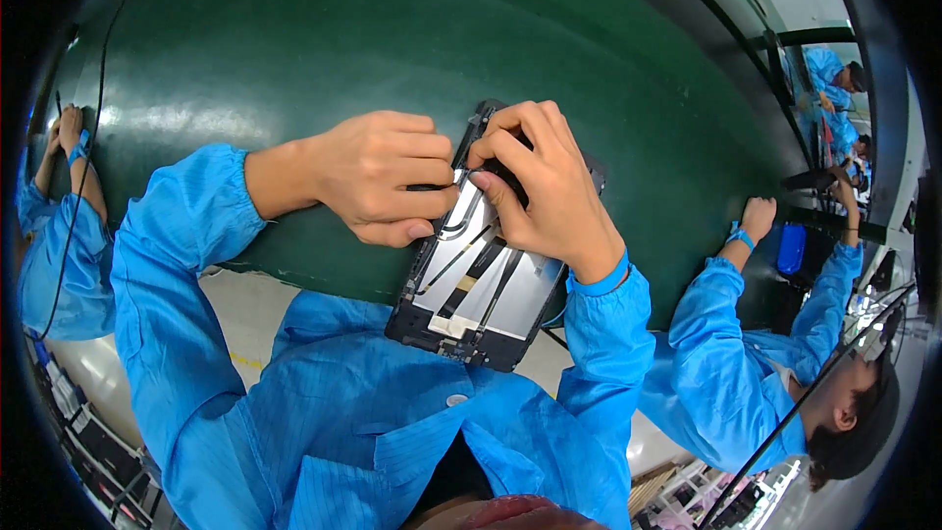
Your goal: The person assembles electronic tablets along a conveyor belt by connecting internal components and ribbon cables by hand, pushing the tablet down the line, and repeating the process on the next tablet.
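Note:
An opened tablet point(520, 294) lies tilted at the near edge of the green bench, its black frame, silver inner plate and dark flat cables showing. My left hand point(378, 177) is closed at the tablet's left side, fingers curled and fingertips against its upper left edge. What those fingers hold, if anything, is hidden. From the right my right hand point(545, 182) reaches over the upper part of the tablet, thumb and index finger pinched together near a thin dark cable. Whatever sits between these fingertips is too small to make out. A blue band circles my right wrist.
The green bench top point(294, 49) stretches ahead. A black cable point(101, 88) hangs at the left, near a co-worker's hands point(71, 128). On the right sits another co-worker point(726, 373) in blue, with a blue object point(791, 248) nearby. Shelving point(805, 37) runs along the far right.

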Demonstrator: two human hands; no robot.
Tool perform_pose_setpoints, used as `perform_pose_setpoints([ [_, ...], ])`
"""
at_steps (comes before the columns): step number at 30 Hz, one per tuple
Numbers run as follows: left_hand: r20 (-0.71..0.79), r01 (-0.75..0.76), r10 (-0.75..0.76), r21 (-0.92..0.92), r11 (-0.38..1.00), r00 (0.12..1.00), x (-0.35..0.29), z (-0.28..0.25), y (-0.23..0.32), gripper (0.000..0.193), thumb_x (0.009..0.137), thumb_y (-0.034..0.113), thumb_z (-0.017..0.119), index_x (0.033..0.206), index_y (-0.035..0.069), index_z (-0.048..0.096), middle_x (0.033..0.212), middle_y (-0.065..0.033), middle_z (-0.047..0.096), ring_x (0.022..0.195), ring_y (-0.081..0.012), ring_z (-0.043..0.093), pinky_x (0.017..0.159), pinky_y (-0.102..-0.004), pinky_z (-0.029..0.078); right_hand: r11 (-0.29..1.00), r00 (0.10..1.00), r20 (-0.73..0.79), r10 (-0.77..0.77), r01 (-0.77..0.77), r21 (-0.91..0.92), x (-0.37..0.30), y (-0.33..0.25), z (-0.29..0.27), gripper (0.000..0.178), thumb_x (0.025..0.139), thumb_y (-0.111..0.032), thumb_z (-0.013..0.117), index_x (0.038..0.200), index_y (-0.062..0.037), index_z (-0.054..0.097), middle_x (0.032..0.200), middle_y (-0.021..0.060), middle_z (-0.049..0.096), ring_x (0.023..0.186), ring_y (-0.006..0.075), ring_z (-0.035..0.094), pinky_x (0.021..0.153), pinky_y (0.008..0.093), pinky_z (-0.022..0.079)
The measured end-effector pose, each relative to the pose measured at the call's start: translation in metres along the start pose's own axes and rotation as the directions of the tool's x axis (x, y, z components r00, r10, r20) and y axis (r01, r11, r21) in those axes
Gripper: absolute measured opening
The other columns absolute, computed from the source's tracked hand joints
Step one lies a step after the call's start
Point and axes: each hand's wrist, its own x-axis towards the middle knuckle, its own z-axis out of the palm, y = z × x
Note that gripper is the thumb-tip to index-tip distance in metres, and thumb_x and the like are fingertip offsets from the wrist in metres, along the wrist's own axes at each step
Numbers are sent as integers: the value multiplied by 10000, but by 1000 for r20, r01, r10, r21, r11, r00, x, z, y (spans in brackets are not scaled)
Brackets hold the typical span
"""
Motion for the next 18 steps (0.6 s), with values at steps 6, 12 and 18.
perform_pose_setpoints([
  [6, 18, 62, -62, -28, 998, 998, -4, 3, 0, 402, 1060, 332, 572, 1037, -16, 772, 941, -153, 694, 862, -305, 704, 713, -419, 561, 1000, 1000, 12, 8, -8, -10, 2, 6, 2, 231, 821, -46, 835, 1010, -81, 705, 1142, 113, 644, 1087, 346, 588, 933, 445, 487],
  [12, 69, 49, -60, 151, 987, 996, -4, 2, 6, 432, 1071, 406, 604, 1079, 6, 768, 998, -144, 693, 940, -304, 702, 774, -416, 569, 1000, 1000, -1, -17, 17, 11, 4, 11, 6, 200, 837, -78, 813, 1009, -75, 710, 1136, 116, 661, 1119, 349, 593, 938, 467, 483],
  [18, 43, 142, -149, 149, 979, 988, -5, 0, -1, 464, 1093, 435, 584, 1113, 9, 766, 1036, -133, 698, 973, -304, 697, 795, -424, 564, 998, 997, -53, -60, 60, -13, 5, 21, 14, 171, 831, -52, 772, 996, -77, 733, 1083, 114, 659, 1165, 359, 616, 1086, 538, 491],
])
